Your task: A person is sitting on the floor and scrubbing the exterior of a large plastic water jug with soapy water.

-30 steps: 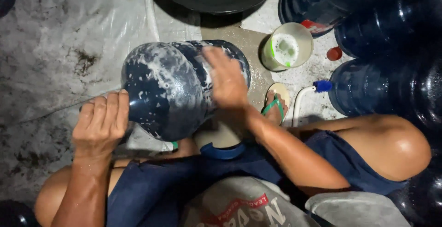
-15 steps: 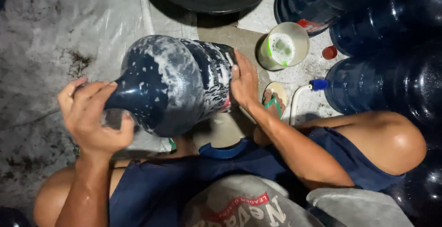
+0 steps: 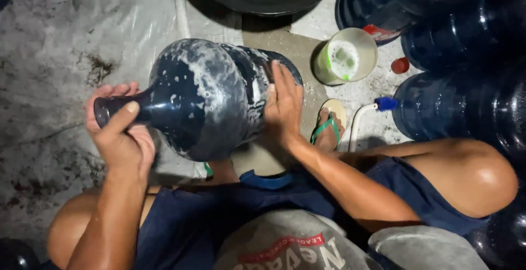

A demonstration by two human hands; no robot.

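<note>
Soap-streaked dark blue plastic water jug [image 3: 213, 97] has turned in our grip: left hand [image 3: 123, 133] now clasps its neck, right hand [image 3: 283, 105] presses flat, scrubbing its side.

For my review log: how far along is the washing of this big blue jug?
Done: white suds cover most of the blue jug's shoulder and body. In hand: the left hand grips its neck while the right hand presses flat on its side, the jug lying tilted. Left: the suds are not rinsed off; other blue jugs stand beside, showing no foam.
</note>
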